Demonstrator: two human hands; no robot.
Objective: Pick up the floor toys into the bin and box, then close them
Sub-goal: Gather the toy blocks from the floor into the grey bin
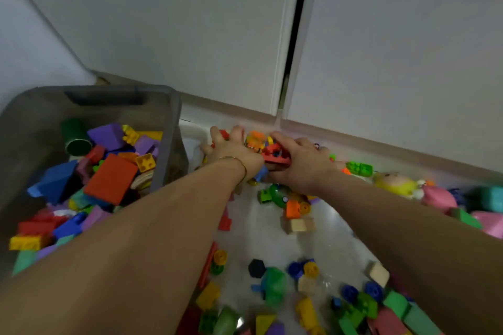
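Both my arms reach forward over the floor toward the wall. My left hand (235, 149) curls around a red piece among small toys, with a thin bracelet on its wrist. My right hand (302, 160) grips a red block (276, 155) between the two hands, next to an orange toy (255, 140). A grey plastic bin (166, 122) stands at the left, filled with several coloured blocks such as an orange foam block (110, 179) and a purple one (106, 135). Loose blocks lie scattered on the pale floor (334, 228) below my hands.
White cabinet doors (190, 35) and a skirting strip run behind the hands. A yellow soft doll (396, 183) and pink toys (438, 198) lie at the right. Wooden cubes (298, 225), a black hexagon (256, 268) and green, blue and yellow pieces cover the near floor.
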